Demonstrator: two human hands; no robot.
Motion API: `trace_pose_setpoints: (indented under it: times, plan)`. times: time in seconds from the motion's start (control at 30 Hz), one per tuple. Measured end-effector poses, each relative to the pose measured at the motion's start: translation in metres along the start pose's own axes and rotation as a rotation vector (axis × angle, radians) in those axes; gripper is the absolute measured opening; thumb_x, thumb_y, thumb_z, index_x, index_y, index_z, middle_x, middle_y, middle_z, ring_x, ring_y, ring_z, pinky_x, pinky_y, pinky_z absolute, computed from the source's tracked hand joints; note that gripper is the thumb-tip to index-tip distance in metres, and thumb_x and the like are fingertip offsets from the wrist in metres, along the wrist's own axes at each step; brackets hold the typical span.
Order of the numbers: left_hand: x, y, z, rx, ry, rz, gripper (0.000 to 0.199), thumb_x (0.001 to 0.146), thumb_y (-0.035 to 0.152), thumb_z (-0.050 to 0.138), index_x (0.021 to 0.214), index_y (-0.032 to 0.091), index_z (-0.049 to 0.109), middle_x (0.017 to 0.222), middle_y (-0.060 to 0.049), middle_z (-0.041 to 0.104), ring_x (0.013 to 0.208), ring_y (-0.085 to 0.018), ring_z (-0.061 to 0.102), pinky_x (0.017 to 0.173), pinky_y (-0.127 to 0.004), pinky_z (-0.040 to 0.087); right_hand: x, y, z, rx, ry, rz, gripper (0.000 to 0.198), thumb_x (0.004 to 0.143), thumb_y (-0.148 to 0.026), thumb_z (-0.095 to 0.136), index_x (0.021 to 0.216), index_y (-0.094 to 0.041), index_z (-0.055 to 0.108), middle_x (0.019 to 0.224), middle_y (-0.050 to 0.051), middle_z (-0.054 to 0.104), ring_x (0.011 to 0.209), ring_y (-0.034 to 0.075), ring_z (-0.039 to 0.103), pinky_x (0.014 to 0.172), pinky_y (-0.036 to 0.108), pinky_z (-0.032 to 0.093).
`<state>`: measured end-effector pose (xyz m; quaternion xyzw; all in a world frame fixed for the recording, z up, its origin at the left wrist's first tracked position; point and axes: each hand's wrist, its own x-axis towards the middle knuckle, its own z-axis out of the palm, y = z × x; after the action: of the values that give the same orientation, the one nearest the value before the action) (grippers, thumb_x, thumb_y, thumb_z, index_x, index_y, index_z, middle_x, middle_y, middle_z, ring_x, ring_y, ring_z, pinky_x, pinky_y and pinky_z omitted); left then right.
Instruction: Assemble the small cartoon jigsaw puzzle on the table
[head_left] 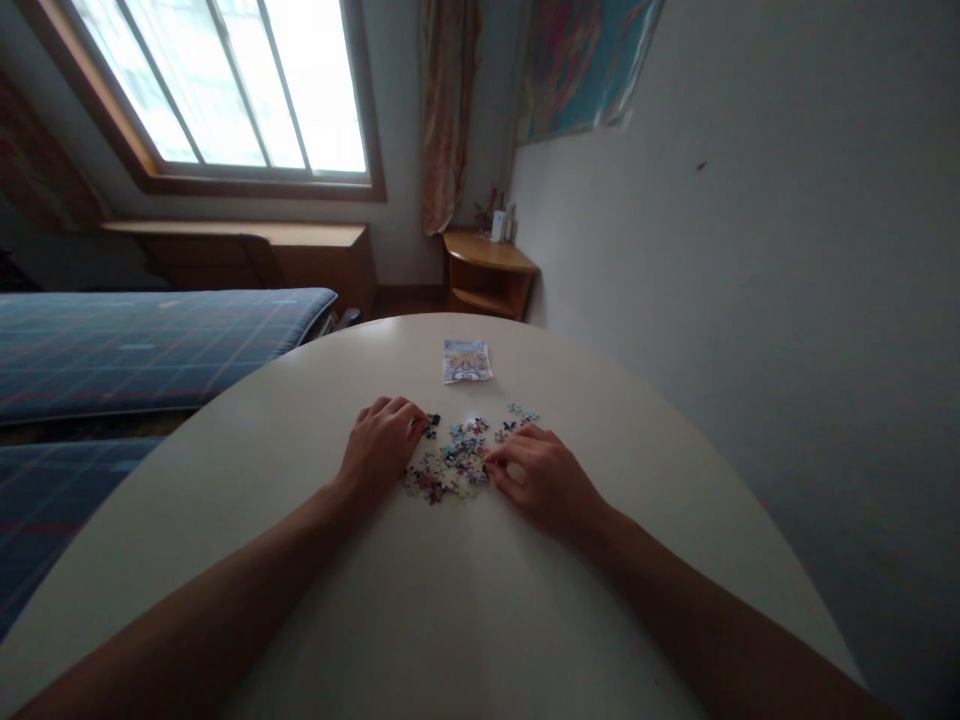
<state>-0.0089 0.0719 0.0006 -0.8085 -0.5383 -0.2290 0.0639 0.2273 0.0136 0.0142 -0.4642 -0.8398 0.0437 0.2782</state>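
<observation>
A loose pile of small jigsaw puzzle pieces (451, 462) lies in the middle of the white table, between my two hands. My left hand (381, 438) rests at the pile's left edge with its fingers curled in and thumb close to the index finger. Whether a piece is in those fingers is hidden. At the right edge of the pile, my right hand (544, 475) pinches thumb and forefinger together on what looks like a small dark puzzle piece (487, 467). Just beyond the right fingers lie a few joined or touching light-blue pieces (523, 411).
A small printed picture packet (466, 361) lies on the round white table (352, 600) past the pile. Plaid mattresses (150, 345) stand to the left. A wooden corner shelf (491, 252) is behind the table, and a bare wall (787, 300) runs along the right.
</observation>
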Motion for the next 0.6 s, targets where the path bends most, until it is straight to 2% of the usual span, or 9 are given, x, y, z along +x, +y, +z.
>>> trace_pose_setpoints:
  times: [0.2,0.33,0.5,0.6]
  plan:
    - [-0.0008,-0.0028,0.0018,-0.043,-0.009,0.026,0.018,0.094,0.024,0.054,0.097,0.023,0.072,0.104,-0.006,0.072,0.1,-0.027,0.06,0.088,-0.043,0.047,-0.0003,-0.003,-0.0039,-0.038,-0.052,0.025,0.006,0.081,-0.02,0.068,0.083,-0.022,0.074,0.084,0.003,0.072,0.092,0.023,0.06,0.084,0.039,0.045]
    - [-0.0009,-0.0058,0.0051,-0.078,-0.011,0.054,0.023,0.096,0.023,0.051,0.105,0.026,0.072,0.11,-0.005,0.071,0.102,-0.026,0.06,0.09,-0.043,0.047,-0.0002,-0.0036,-0.0042,-0.039,-0.04,0.038,0.008,0.082,-0.021,0.069,0.088,-0.024,0.073,0.09,0.005,0.07,0.095,0.023,0.059,0.086,0.039,0.045]
    - [-0.0002,-0.0078,0.0084,-0.128,-0.019,0.076,0.028,0.096,0.02,0.048,0.112,0.025,0.071,0.117,-0.004,0.07,0.109,-0.026,0.059,0.095,-0.043,0.045,-0.0011,-0.0029,-0.0014,0.001,-0.059,-0.033,0.014,0.084,-0.03,0.069,0.097,-0.024,0.073,0.093,0.005,0.069,0.094,0.022,0.058,0.089,0.039,0.044]
    - [-0.0001,-0.0081,0.0094,-0.135,-0.025,0.069,0.03,0.096,0.019,0.047,0.115,0.025,0.07,0.12,-0.004,0.069,0.111,-0.026,0.058,0.096,-0.044,0.045,-0.0011,-0.0023,-0.0003,0.019,-0.062,-0.061,0.013,0.084,-0.028,0.069,0.096,-0.026,0.074,0.093,0.004,0.069,0.093,0.021,0.058,0.089,0.038,0.044]
